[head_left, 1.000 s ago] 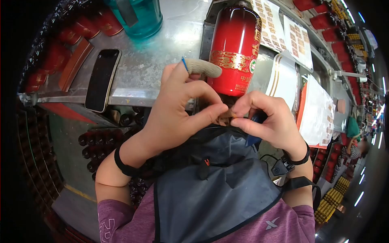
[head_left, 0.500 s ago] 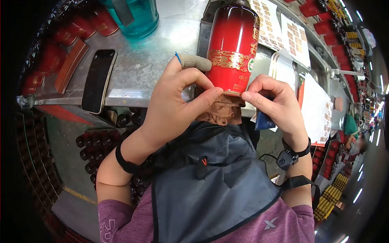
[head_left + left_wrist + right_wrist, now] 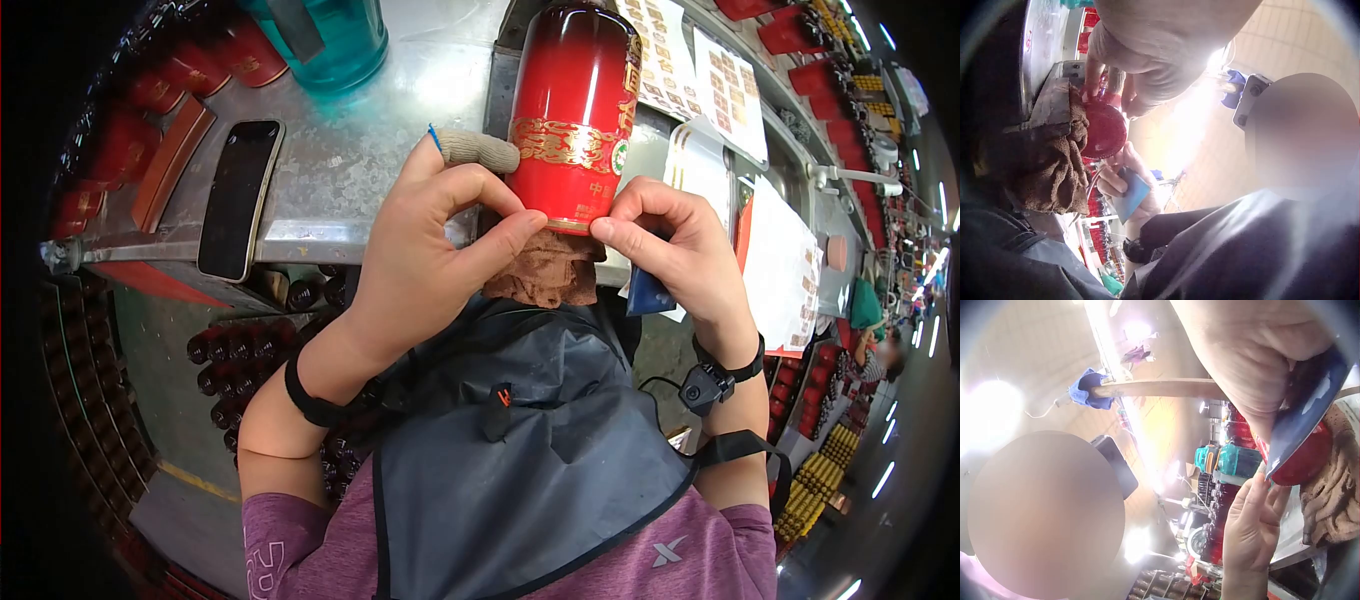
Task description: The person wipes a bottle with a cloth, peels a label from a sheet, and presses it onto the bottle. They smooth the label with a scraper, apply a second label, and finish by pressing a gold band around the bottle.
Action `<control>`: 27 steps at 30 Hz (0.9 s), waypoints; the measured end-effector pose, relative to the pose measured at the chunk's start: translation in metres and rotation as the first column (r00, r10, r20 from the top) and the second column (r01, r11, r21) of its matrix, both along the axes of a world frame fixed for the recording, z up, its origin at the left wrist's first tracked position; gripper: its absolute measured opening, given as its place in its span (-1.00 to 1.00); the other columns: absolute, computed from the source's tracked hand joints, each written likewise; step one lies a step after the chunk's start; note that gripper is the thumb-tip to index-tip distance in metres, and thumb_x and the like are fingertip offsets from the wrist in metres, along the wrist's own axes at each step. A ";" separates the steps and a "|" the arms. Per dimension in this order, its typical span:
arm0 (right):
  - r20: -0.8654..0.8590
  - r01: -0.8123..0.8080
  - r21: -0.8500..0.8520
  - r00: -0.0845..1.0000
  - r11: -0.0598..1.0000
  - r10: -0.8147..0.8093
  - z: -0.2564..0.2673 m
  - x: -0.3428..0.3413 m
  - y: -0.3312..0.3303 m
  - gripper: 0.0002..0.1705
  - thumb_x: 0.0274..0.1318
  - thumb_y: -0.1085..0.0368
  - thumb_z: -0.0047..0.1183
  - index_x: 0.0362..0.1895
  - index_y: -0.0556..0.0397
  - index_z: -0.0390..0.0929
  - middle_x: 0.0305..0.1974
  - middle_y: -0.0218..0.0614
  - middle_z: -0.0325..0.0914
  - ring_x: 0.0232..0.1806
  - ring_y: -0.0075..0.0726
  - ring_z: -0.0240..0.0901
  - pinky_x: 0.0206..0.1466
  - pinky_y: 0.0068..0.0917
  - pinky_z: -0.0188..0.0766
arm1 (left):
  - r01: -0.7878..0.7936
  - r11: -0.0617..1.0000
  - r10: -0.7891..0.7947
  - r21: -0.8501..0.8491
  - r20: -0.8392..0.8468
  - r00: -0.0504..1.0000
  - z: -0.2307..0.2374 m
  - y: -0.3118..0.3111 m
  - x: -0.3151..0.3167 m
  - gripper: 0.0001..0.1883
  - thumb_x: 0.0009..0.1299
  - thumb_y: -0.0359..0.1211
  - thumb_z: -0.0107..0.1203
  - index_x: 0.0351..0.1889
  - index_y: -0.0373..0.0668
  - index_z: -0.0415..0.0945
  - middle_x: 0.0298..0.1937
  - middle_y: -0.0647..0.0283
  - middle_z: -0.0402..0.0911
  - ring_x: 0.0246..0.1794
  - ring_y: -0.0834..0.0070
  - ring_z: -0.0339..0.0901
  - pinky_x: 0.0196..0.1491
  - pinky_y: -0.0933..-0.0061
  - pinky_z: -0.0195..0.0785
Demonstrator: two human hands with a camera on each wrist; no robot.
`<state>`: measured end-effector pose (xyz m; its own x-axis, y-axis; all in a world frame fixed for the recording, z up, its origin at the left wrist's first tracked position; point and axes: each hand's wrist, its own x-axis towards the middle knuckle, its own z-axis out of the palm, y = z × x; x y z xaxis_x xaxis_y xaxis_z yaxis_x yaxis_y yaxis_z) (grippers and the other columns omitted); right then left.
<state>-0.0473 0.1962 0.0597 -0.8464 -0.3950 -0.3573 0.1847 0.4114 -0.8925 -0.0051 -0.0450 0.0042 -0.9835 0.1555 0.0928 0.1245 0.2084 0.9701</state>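
Note:
A red bottle [image 3: 570,110] with gold lettering lies on its side, its base toward me, on a brown cloth [image 3: 545,270] at the bench edge. At the base, my left hand [image 3: 425,235] brings thumb and index fingertip together at one end of a thin gold strip [image 3: 572,226]. One left finger wears a knitted finger cover [image 3: 480,150] that reaches the bottle's side. My right hand [image 3: 685,250] pinches at the strip's other end. Its lower fingers also grip a blue flat piece [image 3: 650,294], seen in the left wrist view as a card-like sheet [image 3: 1132,195].
A phone [image 3: 240,200] and a brown-red bar [image 3: 172,165] lie on the metal bench [image 3: 330,170] at left, near a teal jug [image 3: 335,45]. Printed sheets [image 3: 730,90] lie at right. Dark bottles [image 3: 240,345] stand below; a dark apron [image 3: 530,480] covers my front.
My hands, pinching close together below the bottle a second ago, moved apart and up to its base. The gold strip now shows between them, and the brown cloth is uncovered.

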 end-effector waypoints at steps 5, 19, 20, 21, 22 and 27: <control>0.002 0.004 -0.004 1.000 1.000 -0.004 -0.001 0.000 0.000 -0.79 0.23 0.29 0.31 -0.39 0.09 0.57 -0.45 -0.65 0.51 -0.40 -0.83 0.31 -0.35 -0.74 0.26 | -0.012 1.000 0.012 -0.010 0.007 1.000 0.000 0.000 0.000 -0.90 0.38 -0.49 0.28 -0.26 -0.33 0.60 0.03 0.26 0.38 0.04 0.57 0.55 0.14 0.55 0.44; 0.012 -0.006 -0.003 1.000 1.000 0.006 0.003 0.000 -0.003 -0.81 0.25 0.29 0.29 -0.35 0.11 0.58 -0.41 -0.59 0.56 -0.36 -0.80 0.38 -0.30 -0.72 0.32 | -0.014 1.000 0.014 -0.005 0.043 0.999 -0.002 0.000 0.000 -0.91 0.37 -0.50 0.28 -0.25 -0.32 0.60 -0.01 0.28 0.36 0.04 0.58 0.54 0.17 0.54 0.44; 0.013 -0.006 -0.003 1.000 1.000 0.006 0.003 0.000 -0.003 -0.81 0.25 0.29 0.29 -0.35 0.11 0.58 -0.41 -0.59 0.56 -0.36 -0.80 0.38 -0.30 -0.72 0.32 | -0.014 1.000 0.014 -0.004 0.043 0.999 -0.002 0.000 0.000 -0.91 0.37 -0.50 0.28 -0.25 -0.32 0.60 -0.01 0.28 0.36 0.04 0.58 0.54 0.17 0.54 0.44; 0.013 -0.005 -0.010 1.000 1.000 0.005 0.002 0.000 -0.003 -0.81 0.25 0.29 0.29 -0.35 0.11 0.58 -0.41 -0.59 0.56 -0.36 -0.79 0.38 -0.29 -0.72 0.32 | -0.015 1.000 0.014 0.018 0.036 0.999 -0.003 0.001 0.000 -0.91 0.38 -0.49 0.28 -0.25 -0.32 0.60 -0.01 0.28 0.36 0.04 0.59 0.54 0.18 0.53 0.44; 0.014 -0.005 -0.018 1.000 1.000 0.005 0.002 0.000 -0.003 -0.81 0.25 0.29 0.29 -0.35 0.11 0.58 -0.40 -0.59 0.56 -0.36 -0.79 0.38 -0.29 -0.72 0.32 | -0.015 0.999 0.014 0.041 0.028 1.000 -0.003 0.001 0.000 -0.91 0.38 -0.49 0.27 -0.25 -0.33 0.59 -0.01 0.28 0.35 0.04 0.59 0.55 0.18 0.53 0.43; 0.015 0.000 -0.024 1.000 1.000 0.001 0.001 0.001 -0.003 -0.81 0.24 0.30 0.30 -0.35 0.11 0.58 -0.40 -0.59 0.57 -0.36 -0.79 0.38 -0.29 -0.72 0.32 | -0.010 1.000 0.009 0.030 0.011 1.000 -0.003 0.001 -0.001 -0.91 0.40 -0.49 0.26 -0.25 -0.32 0.59 -0.02 0.28 0.35 0.02 0.60 0.55 0.18 0.55 0.42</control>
<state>-0.0468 0.1937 0.0609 -0.8410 -0.4039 -0.3600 0.1978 0.3898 -0.8994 -0.0058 -0.0443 0.0015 -0.9858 0.1435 0.0870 0.1125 0.1802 0.9772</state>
